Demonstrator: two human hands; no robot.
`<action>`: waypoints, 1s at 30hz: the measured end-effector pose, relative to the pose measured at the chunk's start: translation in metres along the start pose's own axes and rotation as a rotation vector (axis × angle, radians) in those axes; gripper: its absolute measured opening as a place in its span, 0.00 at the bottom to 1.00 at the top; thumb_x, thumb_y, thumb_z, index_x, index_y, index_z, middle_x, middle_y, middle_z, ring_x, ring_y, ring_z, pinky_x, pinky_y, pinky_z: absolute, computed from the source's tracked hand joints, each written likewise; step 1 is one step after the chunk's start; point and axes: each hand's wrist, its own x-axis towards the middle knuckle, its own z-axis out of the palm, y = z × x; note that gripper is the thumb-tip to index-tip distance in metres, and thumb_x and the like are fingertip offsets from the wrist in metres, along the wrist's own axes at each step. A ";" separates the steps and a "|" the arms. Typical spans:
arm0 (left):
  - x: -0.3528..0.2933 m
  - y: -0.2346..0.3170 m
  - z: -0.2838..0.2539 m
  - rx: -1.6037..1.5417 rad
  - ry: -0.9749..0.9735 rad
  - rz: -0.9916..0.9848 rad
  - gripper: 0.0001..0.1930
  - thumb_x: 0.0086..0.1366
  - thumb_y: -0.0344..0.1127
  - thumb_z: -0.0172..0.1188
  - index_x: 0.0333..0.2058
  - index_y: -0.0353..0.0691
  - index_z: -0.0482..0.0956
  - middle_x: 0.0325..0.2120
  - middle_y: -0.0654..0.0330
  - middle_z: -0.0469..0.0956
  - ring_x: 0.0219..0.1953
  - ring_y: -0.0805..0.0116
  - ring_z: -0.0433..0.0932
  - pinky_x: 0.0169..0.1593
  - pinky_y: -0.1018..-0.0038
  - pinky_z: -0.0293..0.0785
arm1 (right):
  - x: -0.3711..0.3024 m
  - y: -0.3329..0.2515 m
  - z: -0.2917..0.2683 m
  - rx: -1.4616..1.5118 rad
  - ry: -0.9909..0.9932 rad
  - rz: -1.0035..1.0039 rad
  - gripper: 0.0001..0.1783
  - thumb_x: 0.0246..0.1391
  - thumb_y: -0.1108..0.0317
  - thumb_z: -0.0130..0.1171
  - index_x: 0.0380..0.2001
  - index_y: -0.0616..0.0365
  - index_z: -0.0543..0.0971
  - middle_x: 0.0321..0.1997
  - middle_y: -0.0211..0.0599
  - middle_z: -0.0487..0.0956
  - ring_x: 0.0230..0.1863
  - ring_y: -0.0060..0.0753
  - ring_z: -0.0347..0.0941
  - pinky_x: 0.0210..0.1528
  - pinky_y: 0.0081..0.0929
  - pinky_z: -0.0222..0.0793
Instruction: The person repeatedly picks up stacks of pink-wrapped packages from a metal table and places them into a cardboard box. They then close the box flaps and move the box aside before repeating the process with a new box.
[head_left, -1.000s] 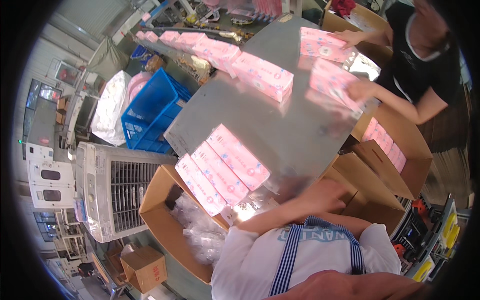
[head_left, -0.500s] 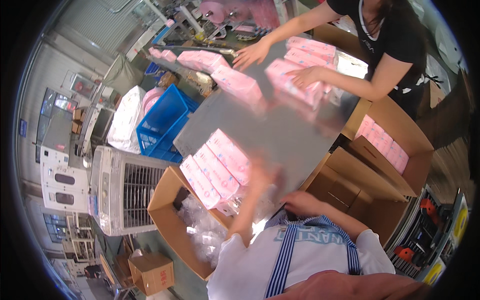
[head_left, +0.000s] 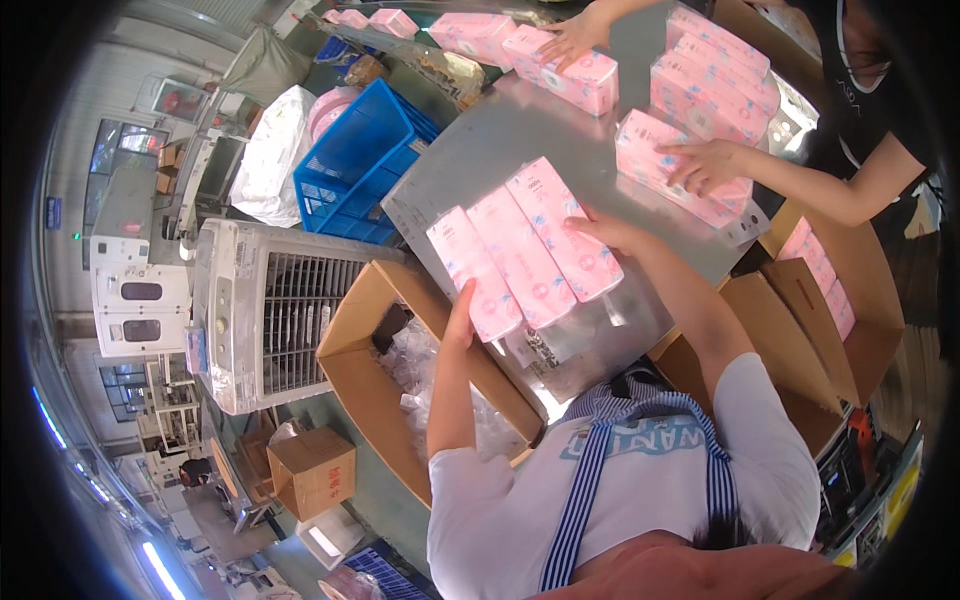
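Note:
Three pink tissue packs (head_left: 520, 245) with blue and red print lie side by side on the grey table in front of me. My left hand (head_left: 461, 312) presses against the left outer side of the row, near its lower end. On the opposite side, my right hand (head_left: 600, 232) grips the rightmost pack, fingers along its edge. The row is squeezed between both hands. Just below the packs is a shiny metal plate (head_left: 640, 310) with clear plastic film on it.
Across the table a co-worker's hands rest on other pink packs (head_left: 690, 175), beside a stacked group (head_left: 715, 80). An open carton (head_left: 365, 400) holding clear plastic bags is at my left, a blue crate (head_left: 350, 165) beyond. More open cartons (head_left: 780, 330) stand at right.
My right hand has moved from near my apron onto the packs' right side. My left hand has moved to their left side. The co-worker's hand now lies on a pack at the far side.

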 end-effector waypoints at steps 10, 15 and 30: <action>-0.020 0.020 0.061 0.142 -0.397 -0.373 0.37 0.61 0.60 0.52 0.60 0.37 0.61 0.54 0.54 0.70 0.49 0.62 0.75 0.48 0.68 0.75 | -0.180 -0.017 -0.025 -0.095 -0.077 0.242 0.38 0.58 0.46 0.47 0.65 0.57 0.52 0.62 0.40 0.64 0.55 0.30 0.69 0.45 0.30 0.74; -0.028 0.010 0.182 0.190 -0.985 -0.684 0.33 0.68 0.62 0.33 0.61 0.43 0.61 0.58 0.60 0.67 0.53 0.64 0.72 0.54 0.68 0.72 | -0.345 0.034 -0.095 0.259 0.097 0.341 0.38 0.58 0.39 0.45 0.63 0.54 0.61 0.64 0.38 0.64 0.64 0.33 0.61 0.63 0.36 0.59; -0.038 -0.285 0.349 2.060 -1.009 0.528 0.36 0.62 0.55 0.49 0.64 0.45 0.52 0.63 0.50 0.45 0.64 0.53 0.46 0.62 0.52 0.48 | -0.366 0.372 -0.112 0.421 1.031 -0.018 0.25 0.57 0.59 0.57 0.55 0.57 0.68 0.50 0.37 0.75 0.48 0.29 0.72 0.46 0.32 0.73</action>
